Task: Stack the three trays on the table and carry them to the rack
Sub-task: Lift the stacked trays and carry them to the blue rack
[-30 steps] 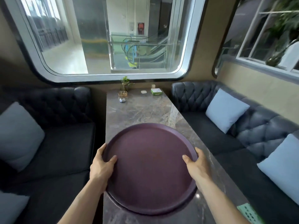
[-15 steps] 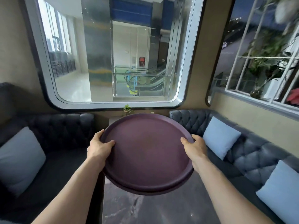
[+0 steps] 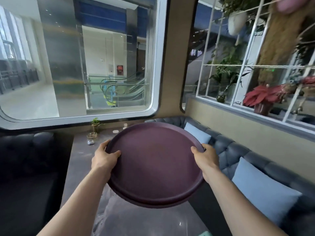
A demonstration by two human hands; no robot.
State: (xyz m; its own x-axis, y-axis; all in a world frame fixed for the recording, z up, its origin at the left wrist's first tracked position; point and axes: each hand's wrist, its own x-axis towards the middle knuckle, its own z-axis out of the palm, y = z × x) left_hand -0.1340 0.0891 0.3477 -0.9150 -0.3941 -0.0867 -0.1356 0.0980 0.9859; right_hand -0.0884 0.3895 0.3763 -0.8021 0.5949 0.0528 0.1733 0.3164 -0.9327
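Observation:
A stack of round dark purple trays (image 3: 156,163) hangs in the air above the marble table (image 3: 81,160), tilted slightly toward me. The rim of a lower tray shows under the front edge of the top one; how many lie beneath I cannot tell. My left hand (image 3: 104,158) grips the stack's left rim with the thumb on top. My right hand (image 3: 205,158) grips the right rim the same way.
A dark tufted sofa (image 3: 25,150) runs along the table's left side, and a grey sofa with light blue cushions (image 3: 262,188) along its right. A small plant (image 3: 95,124), a glass dish and small items stand at the table's far end under the window.
The stack was lifted off the table and is now held higher in the air. My view has swung up and to the right. Both hands keep their grip on the rims.

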